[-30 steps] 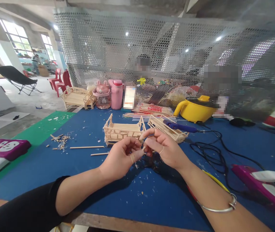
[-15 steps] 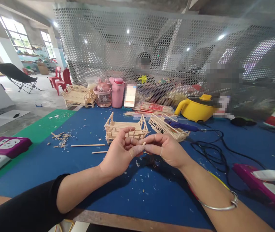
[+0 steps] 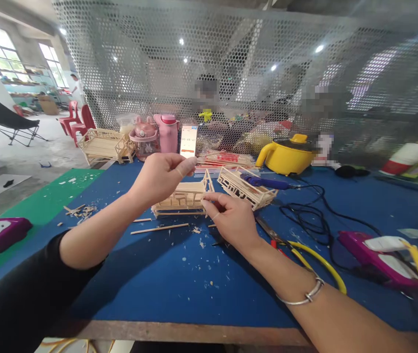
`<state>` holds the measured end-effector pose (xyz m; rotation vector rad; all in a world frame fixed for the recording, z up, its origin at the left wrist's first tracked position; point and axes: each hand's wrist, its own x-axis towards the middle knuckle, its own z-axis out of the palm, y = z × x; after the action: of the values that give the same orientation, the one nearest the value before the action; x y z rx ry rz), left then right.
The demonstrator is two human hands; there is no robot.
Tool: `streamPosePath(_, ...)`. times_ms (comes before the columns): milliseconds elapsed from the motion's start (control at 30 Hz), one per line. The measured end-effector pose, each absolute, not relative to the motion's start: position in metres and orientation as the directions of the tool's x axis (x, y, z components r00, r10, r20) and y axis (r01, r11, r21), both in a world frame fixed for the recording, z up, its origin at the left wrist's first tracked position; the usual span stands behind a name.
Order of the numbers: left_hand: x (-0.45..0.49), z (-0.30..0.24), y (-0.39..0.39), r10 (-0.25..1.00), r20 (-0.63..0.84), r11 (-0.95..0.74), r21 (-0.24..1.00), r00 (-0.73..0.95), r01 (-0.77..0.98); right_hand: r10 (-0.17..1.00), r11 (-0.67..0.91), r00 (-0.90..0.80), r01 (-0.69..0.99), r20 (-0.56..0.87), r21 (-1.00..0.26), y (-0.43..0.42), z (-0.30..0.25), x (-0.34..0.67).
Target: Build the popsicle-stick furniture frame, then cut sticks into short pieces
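Observation:
A small wooden-stick model (image 3: pixel 189 200) stands mid-table, its left part behind my left hand. My left hand (image 3: pixel 163 177) is raised over it, thumb and fingers closed together in front of the phone's lower edge; whatever they pinch is hidden. Lower and to the right, my right hand (image 3: pixel 233 218) has its thumb and index fingertips pressed together at the model's right end. Any piece between those fingertips is too small to make out. Loose on the tabletop in front of the model lies a thin wooden stick (image 3: pixel 160 228).
Behind my right hand lies a second stick model (image 3: pixel 244 186) with a blue-handled tool (image 3: pixel 268 182) across it. Scissors (image 3: pixel 268 230), yellow-handled pliers (image 3: pixel 317 260) and a black cable (image 3: pixel 315 215) are at right. A phone (image 3: pixel 188 139), pink bottles (image 3: pixel 167 133) and a yellow pot (image 3: pixel 288 157) line the back.
My hands, together over a small wooden piece before, have parted. The left rose up and leftward; the right moved to the model's right end. The view shifted, revealing scissors and pliers.

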<state>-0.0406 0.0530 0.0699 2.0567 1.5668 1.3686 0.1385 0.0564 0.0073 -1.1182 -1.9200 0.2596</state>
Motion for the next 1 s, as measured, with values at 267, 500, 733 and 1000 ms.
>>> streamPosePath(267,-0.035,0.068,0.068,0.896,0.299,-0.444,0.56,0.329,0.7,0.743,0.547,-0.176,0.716,0.646,-0.433,0.053,0.002,0.133)
streamPosePath(500,-0.034,0.06,0.063,0.858,0.257,-0.51,0.531,0.445,0.676,0.755,0.505,-0.151,0.755,0.638,-0.419,0.053,0.001,0.129)
streamPosePath(733,-0.026,0.056,0.059,0.853,0.333,-0.522,0.504,0.402,0.689,0.737,0.497,-0.176,0.795,0.652,-0.347,0.054,0.001,0.132)
streamPosePath(1000,-0.027,0.055,0.062,0.89,0.247,-0.449,0.619,0.383,0.644,0.699,0.53,-0.166,0.773,0.695,-0.349,0.055,0.0,0.133)
